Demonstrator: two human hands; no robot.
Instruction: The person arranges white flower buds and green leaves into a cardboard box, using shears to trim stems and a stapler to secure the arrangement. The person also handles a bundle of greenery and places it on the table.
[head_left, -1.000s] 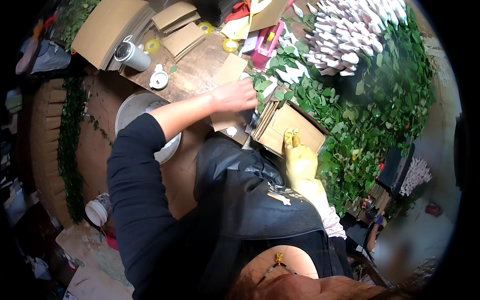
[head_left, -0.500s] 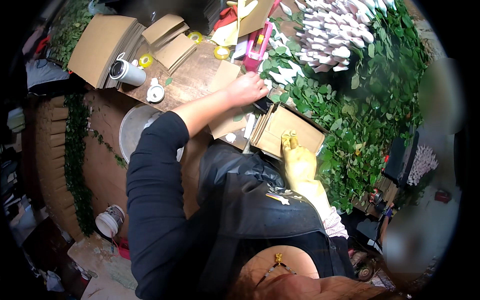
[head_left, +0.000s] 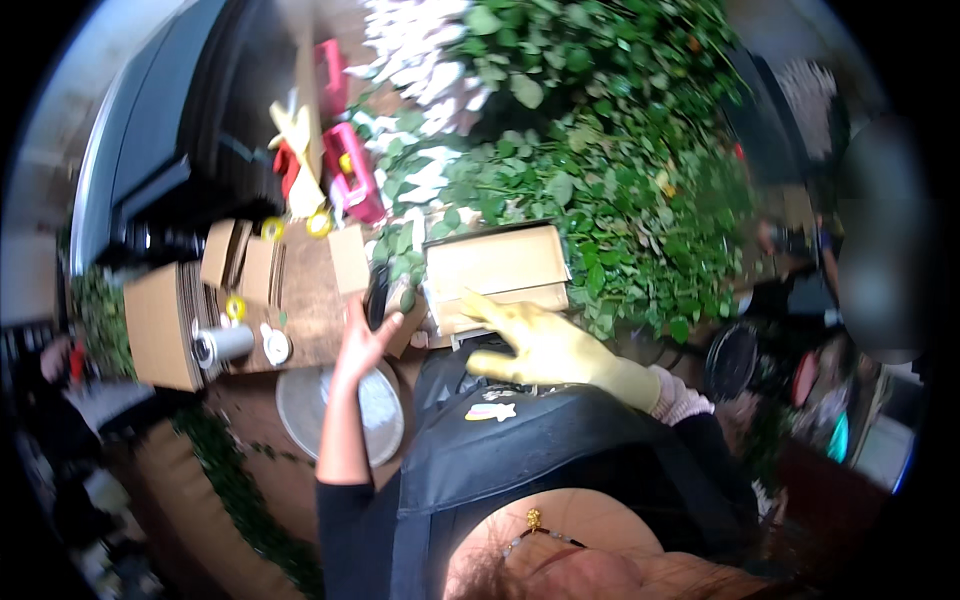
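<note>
My bare left hand is closed around a dark elongated object, whose kind I cannot make out. It is held upright at the left of the shallow tray. My right hand, in a yellow rubber glove, has its fingers spread and holds nothing. It hovers at the near edge of the dark-rimmed tray, with brown cardboard lying inside. Between the left hand and the tray, leaves and a bit of cardboard are partly hidden.
Leafy cut stems with white-wrapped heads heap the far and right side. Leftward are stacked cardboard, a white tumbler, tape rolls and a pink tool. A round bucket stands below the table edge.
The view has swung. My left hand has drawn back toward me and now shows a dark object in its grip. My gloved right hand has lifted off the cardboard and spread its fingers.
</note>
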